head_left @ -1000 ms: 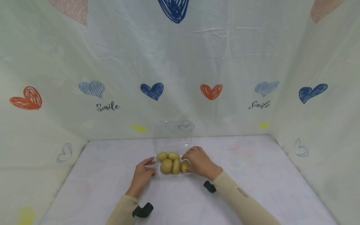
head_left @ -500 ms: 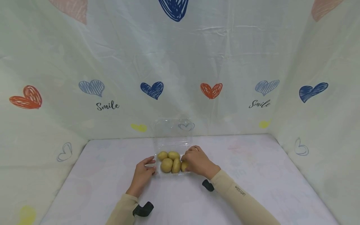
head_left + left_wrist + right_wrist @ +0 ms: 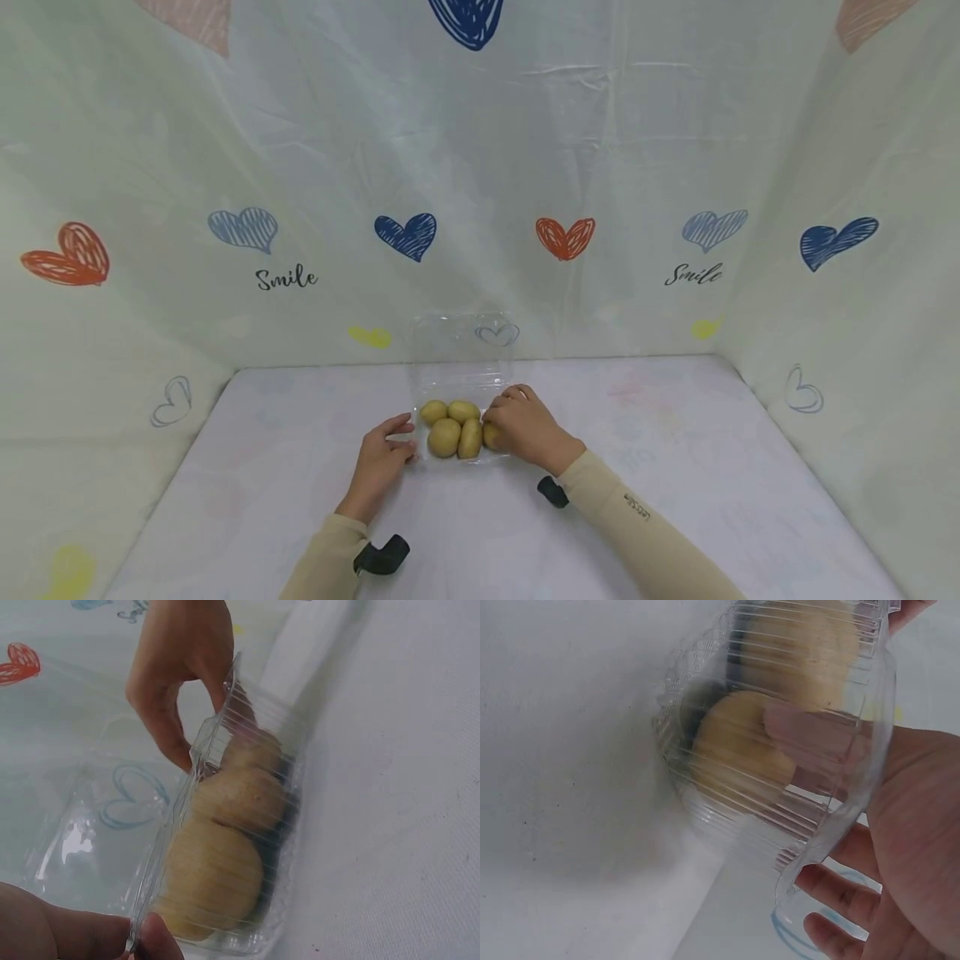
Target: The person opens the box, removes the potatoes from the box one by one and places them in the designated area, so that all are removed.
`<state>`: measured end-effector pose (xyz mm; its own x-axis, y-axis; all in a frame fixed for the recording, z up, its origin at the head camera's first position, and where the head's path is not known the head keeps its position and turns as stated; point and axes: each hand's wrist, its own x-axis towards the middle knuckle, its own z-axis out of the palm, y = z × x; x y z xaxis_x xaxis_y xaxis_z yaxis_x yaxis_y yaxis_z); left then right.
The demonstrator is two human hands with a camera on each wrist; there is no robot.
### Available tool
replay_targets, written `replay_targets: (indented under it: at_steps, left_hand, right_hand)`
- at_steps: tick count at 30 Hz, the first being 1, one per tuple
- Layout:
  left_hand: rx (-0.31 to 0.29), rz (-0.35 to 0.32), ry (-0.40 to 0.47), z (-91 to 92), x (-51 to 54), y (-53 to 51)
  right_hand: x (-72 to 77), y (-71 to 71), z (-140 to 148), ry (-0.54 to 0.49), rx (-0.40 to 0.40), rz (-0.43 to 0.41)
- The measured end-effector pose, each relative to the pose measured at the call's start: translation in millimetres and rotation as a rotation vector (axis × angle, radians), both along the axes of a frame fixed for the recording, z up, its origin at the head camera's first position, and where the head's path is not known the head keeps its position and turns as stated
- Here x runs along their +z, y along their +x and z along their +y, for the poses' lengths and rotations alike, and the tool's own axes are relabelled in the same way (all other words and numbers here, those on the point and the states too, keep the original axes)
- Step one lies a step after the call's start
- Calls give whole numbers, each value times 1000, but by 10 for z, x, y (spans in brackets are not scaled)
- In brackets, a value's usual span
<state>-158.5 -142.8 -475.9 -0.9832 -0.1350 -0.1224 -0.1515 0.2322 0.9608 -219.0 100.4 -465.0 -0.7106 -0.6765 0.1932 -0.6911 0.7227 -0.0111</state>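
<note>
Clear plastic box point(image 3: 461, 385), lid point(image 3: 450, 343) open at the far side, holding five potatoes point(image 3: 444, 437) on a white table point(image 3: 645, 500). In the head view the right hand point(image 3: 527, 427) curls over the rightmost potato point(image 3: 492, 437), apparently settling it; next probably calls for gentle release. The left wrist view shows the left hand point(image 3: 378, 465) pinching the box's left edge, unclear from the head. The right wrist view reveals the right thumb against that potato.

The left hand point(image 3: 67, 928) pinches the rim point(image 3: 155, 859) of a clear plastic clamshell point(image 3: 200, 748) of potatoes point(image 3: 214, 874) as the right hand point(image 3: 184, 656) grips the farthest potato point(image 3: 259, 752). A blue heart point(image 3: 116, 818) shows through the lid point(image 3: 75, 846).
</note>
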Motion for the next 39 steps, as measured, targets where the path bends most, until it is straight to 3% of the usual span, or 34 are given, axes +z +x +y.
replay_targets:
  at_steps: [19, 32, 39]
  left_hand:
    - [4, -1, 12, -1, -13, -20]
    - [5, -6, 8, 14, -7, 0]
    - [11, -13, 7, 10, 1, 7]
  right_hand:
    - [83, -25, -66, 45, -27, -100]
    - [57, -46, 27, -20, -11, -42]
    - [135, -17, 113, -93, -11, 15]
